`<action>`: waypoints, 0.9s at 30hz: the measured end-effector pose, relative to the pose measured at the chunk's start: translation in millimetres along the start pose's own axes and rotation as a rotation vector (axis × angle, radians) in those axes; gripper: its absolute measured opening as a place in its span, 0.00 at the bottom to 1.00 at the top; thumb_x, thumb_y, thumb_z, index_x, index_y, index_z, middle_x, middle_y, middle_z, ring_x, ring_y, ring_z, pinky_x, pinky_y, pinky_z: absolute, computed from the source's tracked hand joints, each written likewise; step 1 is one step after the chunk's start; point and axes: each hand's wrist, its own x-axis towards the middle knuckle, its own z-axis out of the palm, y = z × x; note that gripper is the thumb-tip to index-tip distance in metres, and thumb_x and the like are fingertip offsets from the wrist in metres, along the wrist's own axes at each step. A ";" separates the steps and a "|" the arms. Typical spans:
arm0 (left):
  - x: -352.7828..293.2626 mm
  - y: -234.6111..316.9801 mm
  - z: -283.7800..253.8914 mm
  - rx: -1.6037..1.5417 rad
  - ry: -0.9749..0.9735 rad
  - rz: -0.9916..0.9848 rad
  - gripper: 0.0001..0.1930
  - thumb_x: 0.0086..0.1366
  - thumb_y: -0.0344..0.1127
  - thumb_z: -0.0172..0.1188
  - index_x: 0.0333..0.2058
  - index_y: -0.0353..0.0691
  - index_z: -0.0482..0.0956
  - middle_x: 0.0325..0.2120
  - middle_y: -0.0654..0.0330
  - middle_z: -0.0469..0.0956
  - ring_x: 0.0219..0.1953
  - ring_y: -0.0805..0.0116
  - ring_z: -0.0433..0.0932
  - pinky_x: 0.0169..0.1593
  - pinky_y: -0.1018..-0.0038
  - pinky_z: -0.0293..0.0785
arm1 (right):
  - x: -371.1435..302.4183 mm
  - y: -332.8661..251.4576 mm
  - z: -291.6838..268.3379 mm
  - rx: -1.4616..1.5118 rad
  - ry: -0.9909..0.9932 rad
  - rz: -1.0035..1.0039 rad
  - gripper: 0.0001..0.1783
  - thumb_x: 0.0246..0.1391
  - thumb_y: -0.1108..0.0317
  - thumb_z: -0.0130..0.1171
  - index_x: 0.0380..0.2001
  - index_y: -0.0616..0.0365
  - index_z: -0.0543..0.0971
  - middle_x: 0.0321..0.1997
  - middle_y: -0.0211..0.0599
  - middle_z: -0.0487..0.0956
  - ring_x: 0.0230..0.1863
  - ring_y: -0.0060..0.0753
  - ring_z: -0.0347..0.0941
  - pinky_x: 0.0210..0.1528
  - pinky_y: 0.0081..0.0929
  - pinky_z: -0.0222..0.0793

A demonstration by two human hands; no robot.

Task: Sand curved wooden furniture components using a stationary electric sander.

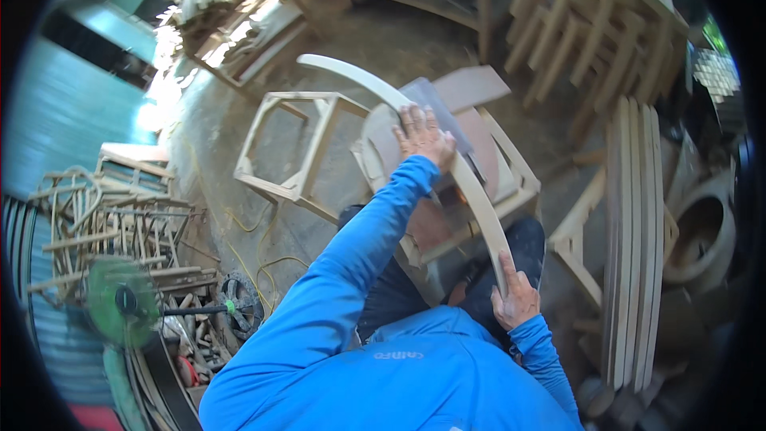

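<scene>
A long curved wooden strip [477,195] runs from the far left of the work stand toward my right knee. My left hand [423,140] lies on its middle, palm down with the fingers spread. At the near end, my right hand [516,299] grips the strip, thumb on one side and index finger stretched along it. Beneath the strip is a low wooden stand [523,191] with a reddish board [483,132] on it. A greyish panel [443,112] stands beside my left hand. The stand's middle is partly hidden by my arm and the strip.
An open wooden frame [299,183] stands left of the stand. Stacked chair frames [590,24] rise at the far right, with long boards [634,247] nearer. At left are a green fan [124,301], piled wooden frames [120,223] and a yellow cord [263,271].
</scene>
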 end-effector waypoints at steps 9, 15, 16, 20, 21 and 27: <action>92.5 -31.2 -5.4 -0.009 0.105 -0.006 0.40 0.68 0.53 0.48 0.73 0.37 0.58 0.76 0.42 0.46 0.78 0.40 0.38 0.75 0.40 0.39 | 87.8 -10.8 -0.6 -0.012 -0.005 -0.031 0.49 0.53 0.68 0.59 0.76 0.26 0.54 0.36 0.54 0.74 0.34 0.65 0.79 0.40 0.58 0.76; 10.4 0.4 9.2 0.042 0.082 0.048 0.41 0.67 0.54 0.47 0.73 0.38 0.55 0.75 0.39 0.46 0.78 0.38 0.37 0.75 0.38 0.36 | 6.9 13.9 -8.6 0.069 -0.004 0.006 0.50 0.51 0.71 0.60 0.75 0.25 0.57 0.31 0.50 0.71 0.31 0.62 0.78 0.37 0.55 0.77; -5.4 3.4 11.5 0.046 0.064 0.030 0.40 0.68 0.55 0.45 0.73 0.38 0.55 0.76 0.39 0.45 0.78 0.38 0.37 0.75 0.39 0.36 | 1.9 16.1 -8.8 0.073 -0.002 0.004 0.50 0.51 0.71 0.60 0.75 0.25 0.57 0.31 0.50 0.71 0.31 0.62 0.78 0.37 0.55 0.77; 26.1 -5.6 5.6 0.042 0.127 0.044 0.39 0.68 0.54 0.44 0.72 0.38 0.58 0.75 0.39 0.46 0.78 0.39 0.38 0.75 0.40 0.37 | 25.5 12.4 -10.9 0.037 -0.021 0.005 0.50 0.51 0.72 0.59 0.75 0.23 0.57 0.31 0.49 0.71 0.31 0.61 0.77 0.38 0.55 0.77; 45.5 -11.7 4.4 0.045 0.122 0.038 0.39 0.68 0.54 0.44 0.72 0.38 0.58 0.75 0.39 0.46 0.78 0.39 0.38 0.75 0.40 0.37 | 45.9 8.7 -14.5 0.012 -0.042 0.008 0.49 0.52 0.71 0.59 0.75 0.23 0.56 0.31 0.49 0.71 0.31 0.61 0.77 0.39 0.55 0.77; 71.1 -30.1 2.7 0.033 0.051 0.002 0.38 0.69 0.53 0.42 0.72 0.38 0.59 0.75 0.39 0.47 0.78 0.38 0.39 0.75 0.40 0.39 | 68.5 2.0 -4.0 0.057 -0.039 -0.033 0.47 0.55 0.69 0.58 0.76 0.23 0.55 0.33 0.50 0.72 0.32 0.61 0.78 0.40 0.55 0.77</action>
